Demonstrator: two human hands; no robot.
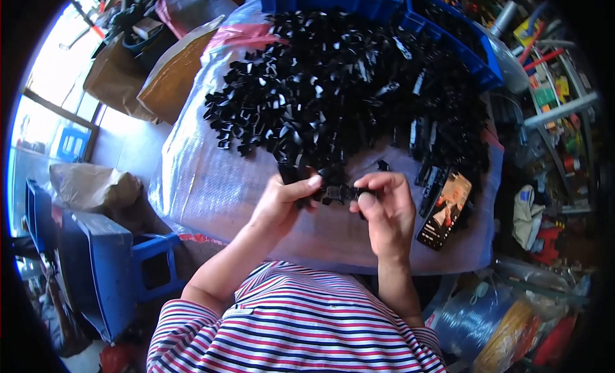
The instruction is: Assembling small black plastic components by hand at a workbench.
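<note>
Where the near edge of the white woven sheet [192,168] faces the striped shirt [301,315], I locate both hands just inside that edge. The left hand [282,198] is curled nearly closed, thumb pressed down, gripping one end of a small black part [334,194]; I judge this the steadying side. The right hand [389,209] pinches the other end between thumb and forefinger, apparently for fine control. I cannot tell whether the part is one piece or several joined. Near the sheet's right edge, a phone [447,209] lies slanted, screen up, probably placed for viewing clear of the hands. Beyond, a heap of black pieces [307,84] extends to the far edge, presumably for a short reach. Two blue bins [320,0] border the far edge and far right corner, seemingly containing the heap.
</note>
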